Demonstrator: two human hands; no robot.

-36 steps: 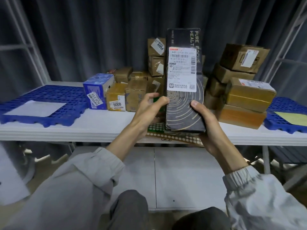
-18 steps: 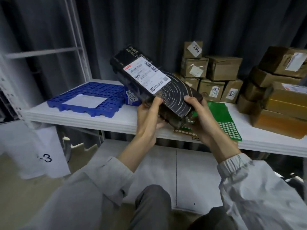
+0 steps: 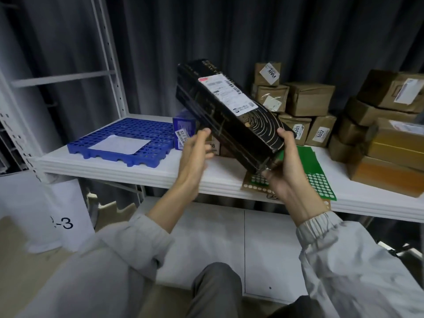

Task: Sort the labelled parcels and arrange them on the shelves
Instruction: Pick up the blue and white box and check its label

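Note:
A long black box (image 3: 231, 115) with gold rings and a white shipping label is tilted, its far end pointing up and left above the white shelf (image 3: 142, 171). My right hand (image 3: 286, 164) grips its near lower end, thumb on the top face. My left hand (image 3: 195, 152) is just off the box's left side with fingers straight and relaxed, holding nothing. Behind the box stands a small blue labelled parcel (image 3: 183, 131). Several brown labelled parcels (image 3: 307, 99) are stacked at the back.
A blue perforated mat (image 3: 103, 134) with a white sheet lies on the shelf's left part. A green dotted sheet (image 3: 319, 175) lies under my right hand. More brown and orange boxes (image 3: 387, 143) pile at the right. A white shelf upright (image 3: 107, 56) rises at left.
The black box has tipped from upright to a slant toward the left. My left hand has come off its side. The view has turned left, toward the blue mat.

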